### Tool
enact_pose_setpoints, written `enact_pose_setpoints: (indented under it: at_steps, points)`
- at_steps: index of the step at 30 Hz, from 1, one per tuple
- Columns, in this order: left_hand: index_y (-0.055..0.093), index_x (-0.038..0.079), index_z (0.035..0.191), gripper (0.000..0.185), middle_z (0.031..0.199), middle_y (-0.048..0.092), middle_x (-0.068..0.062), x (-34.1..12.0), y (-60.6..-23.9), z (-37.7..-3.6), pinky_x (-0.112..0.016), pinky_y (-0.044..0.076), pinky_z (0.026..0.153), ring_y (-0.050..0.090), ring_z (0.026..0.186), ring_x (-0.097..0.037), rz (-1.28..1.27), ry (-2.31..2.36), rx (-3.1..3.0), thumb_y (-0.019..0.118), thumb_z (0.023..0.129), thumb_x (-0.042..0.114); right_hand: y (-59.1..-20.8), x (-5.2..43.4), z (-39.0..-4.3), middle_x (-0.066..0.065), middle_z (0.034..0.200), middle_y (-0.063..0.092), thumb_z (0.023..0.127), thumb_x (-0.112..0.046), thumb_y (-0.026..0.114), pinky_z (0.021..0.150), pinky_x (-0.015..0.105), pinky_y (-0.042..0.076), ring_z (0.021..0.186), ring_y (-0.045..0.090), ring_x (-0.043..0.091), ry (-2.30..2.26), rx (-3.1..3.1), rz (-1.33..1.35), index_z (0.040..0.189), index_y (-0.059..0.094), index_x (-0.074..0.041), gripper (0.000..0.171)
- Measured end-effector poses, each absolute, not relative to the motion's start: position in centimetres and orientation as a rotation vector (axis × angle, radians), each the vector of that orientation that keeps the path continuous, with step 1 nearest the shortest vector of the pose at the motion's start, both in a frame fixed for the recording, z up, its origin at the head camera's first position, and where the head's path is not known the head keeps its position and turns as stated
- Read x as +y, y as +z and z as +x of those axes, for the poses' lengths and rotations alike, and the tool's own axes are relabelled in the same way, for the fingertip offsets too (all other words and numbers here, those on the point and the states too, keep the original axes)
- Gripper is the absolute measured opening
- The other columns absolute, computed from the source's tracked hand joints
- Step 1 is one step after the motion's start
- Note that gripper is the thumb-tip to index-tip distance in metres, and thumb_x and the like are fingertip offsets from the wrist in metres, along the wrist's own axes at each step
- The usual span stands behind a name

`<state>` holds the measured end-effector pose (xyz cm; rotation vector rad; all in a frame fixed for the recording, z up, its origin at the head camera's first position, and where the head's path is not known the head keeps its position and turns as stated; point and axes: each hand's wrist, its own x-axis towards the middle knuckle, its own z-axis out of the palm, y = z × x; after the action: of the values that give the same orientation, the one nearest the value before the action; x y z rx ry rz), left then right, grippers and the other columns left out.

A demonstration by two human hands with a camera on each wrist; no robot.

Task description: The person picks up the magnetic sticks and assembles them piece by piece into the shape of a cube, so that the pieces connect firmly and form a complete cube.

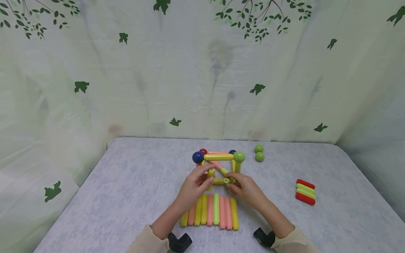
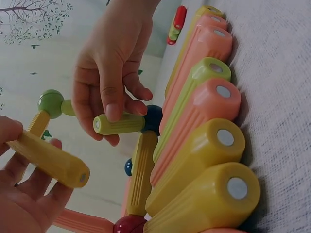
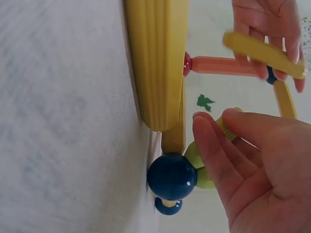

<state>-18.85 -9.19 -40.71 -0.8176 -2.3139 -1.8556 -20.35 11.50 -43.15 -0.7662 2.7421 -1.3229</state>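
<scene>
My left hand [image 1: 195, 183] holds a yellow magnetic stick [image 2: 53, 160] between thumb and fingers, one metal-tipped end free. With thumb and fingertips my right hand [image 1: 246, 188] pinches a light green stick [image 2: 119, 124], whose far end meets a dark blue ball [image 3: 172, 175] low on the frame. Both hands are at the near side of a box-like frame of sticks and balls. Along its top runs a yellow stick [image 1: 219, 157] from a blue ball [image 1: 198, 157] to a green ball [image 1: 239, 156]. A red ball [image 1: 203, 151] sits behind; the near lower-left corner is partly hidden by my left hand.
A row of yellow, pink and green sticks [image 1: 216, 211] lies just in front of the frame, below my wrists. Two green balls [image 1: 259, 156] rest at the back right. Several red and green short sticks [image 1: 305, 192] lie farther right. A printed curtain [image 1: 190, 70] stands behind the table.
</scene>
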Motion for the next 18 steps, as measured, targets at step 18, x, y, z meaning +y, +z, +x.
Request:
enact_pose_setpoints:
  at_steps: [18]
  points:
    - [0.065, 0.014, 0.100, 0.020, 0.098, 0.060, 0.007, -7.9, -40.6, -20.0, -0.029, 0.045, 0.081, 0.054, 0.092, -0.010, -0.718, -1.377, -2.735, 0.066, 0.082, 0.022, -43.2, 11.6, -20.4, 0.004, 0.094, 0.062, 0.086, -0.003, 0.059, 0.063, 0.022, 0.049, 0.073, 0.062, 0.015, -1.393, 2.709, -0.809, 0.111, 0.058, -0.008, 0.026]
